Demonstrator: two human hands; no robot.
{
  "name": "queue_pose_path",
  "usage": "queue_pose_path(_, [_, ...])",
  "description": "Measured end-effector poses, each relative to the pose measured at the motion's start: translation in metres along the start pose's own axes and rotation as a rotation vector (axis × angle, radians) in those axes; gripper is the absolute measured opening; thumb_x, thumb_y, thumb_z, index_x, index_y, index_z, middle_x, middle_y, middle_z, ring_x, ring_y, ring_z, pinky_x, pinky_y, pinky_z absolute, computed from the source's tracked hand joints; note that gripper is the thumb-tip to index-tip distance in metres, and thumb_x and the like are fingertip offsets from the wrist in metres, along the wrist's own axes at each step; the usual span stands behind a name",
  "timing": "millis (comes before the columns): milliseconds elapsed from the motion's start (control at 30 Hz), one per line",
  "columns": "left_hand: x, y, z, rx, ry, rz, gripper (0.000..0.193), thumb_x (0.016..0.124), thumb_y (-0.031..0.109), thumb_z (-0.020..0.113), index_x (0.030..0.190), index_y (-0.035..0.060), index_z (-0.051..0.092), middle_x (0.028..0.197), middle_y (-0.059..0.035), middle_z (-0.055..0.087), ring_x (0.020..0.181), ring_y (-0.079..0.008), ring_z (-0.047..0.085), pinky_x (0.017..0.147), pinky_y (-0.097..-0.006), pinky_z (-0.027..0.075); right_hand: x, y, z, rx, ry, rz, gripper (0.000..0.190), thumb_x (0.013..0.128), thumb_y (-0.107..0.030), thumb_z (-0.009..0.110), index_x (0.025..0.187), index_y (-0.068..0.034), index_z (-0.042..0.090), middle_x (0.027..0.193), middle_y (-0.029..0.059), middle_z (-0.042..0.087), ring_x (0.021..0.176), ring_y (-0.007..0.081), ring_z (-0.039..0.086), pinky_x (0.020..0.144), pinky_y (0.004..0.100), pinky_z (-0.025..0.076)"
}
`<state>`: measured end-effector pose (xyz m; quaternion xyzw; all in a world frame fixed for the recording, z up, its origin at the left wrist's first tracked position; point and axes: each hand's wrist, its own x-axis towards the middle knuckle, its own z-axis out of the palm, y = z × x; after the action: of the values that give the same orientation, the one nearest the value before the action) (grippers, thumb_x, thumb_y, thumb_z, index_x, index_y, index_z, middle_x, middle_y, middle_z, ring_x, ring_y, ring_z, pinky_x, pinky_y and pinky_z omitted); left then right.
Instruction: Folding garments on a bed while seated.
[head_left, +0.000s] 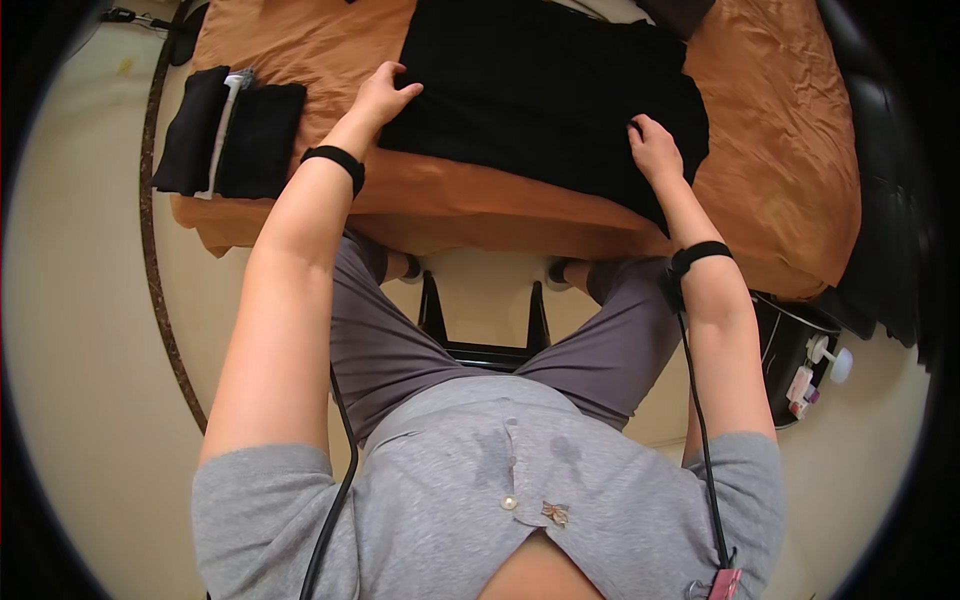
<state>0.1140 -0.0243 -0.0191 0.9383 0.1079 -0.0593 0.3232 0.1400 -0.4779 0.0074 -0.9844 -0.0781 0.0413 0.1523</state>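
A black cloth garment (540, 97) lies spread flat over the orange-brown bed cover (780, 135), its lower right corner hanging over the front edge. My left hand (386, 96) rests at the garment's left edge, thumb on the cloth and thumb and forefinger apart. Towards the right end, my right hand (657, 150) has its thumb and fingertips brought together on the black fabric. Folded black cloths (264, 139) lie on the cover left of my left hand, with a strip of white and grey fabric (223, 135) between them.
Below the bed's front edge, black metal stool legs (487, 354) stand between my knees. A dark container (787, 360) with small items stands on the floor at right. Black cables (697, 420) run along both my arms. Black leather-like upholstery (885, 195) borders the cover at right.
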Motion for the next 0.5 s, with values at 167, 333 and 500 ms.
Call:
queue_pose_path(167, [-0.003, -0.017, 0.0, -0.125, 0.064, -0.05, 0.049, 0.081, 0.019, 0.076, 0.122, 0.0042, 0.057, 0.119, -0.0149, 0.062, 0.112, -0.0248, 0.058, 0.093, -0.0343, 0.047, 0.01, -0.01, -0.007, -0.168, 0.064, -0.061, 0.024, 0.092, -0.031, 0.056, 0.104, -0.012, 0.064, 0.096, 0.01, 0.067, 0.098, 0.0299, 0.06, 0.087, 0.0444, 0.048])
queue_pose_path(333, [-0.019, 0.001, 0.012, 0.084, 0.342, 0.005, 0.039, 0.083, 0.017, 0.07, 0.118, 0.0077, 0.058, 0.116, -0.0158, 0.062, 0.109, -0.0337, 0.057, 0.094, -0.0408, 0.045, 0.016, 0.031, 0.001, -0.119, 0.253, -0.165, 0.025, 0.093, -0.02, 0.052, 0.112, -0.008, 0.063, 0.114, 0.0148, 0.061, 0.107, 0.0336, 0.058, 0.093, 0.0444, 0.047])
queue_pose_path(500, [-0.057, 0.072, 0.033, 0.199, 0.408, 0.533, 0.026, 0.082, 0.01, 0.066, 0.108, 0.007, 0.061, 0.112, -0.0137, 0.059, 0.106, -0.0332, 0.054, 0.094, -0.0424, 0.042, 0.003, 0.097, 0.011, 0.056, 0.278, 0.245, 0.024, 0.088, -0.013, 0.051, 0.106, -0.001, 0.061, 0.104, 0.0269, 0.061, 0.101, 0.0423, 0.059, 0.088, 0.0478, 0.048])
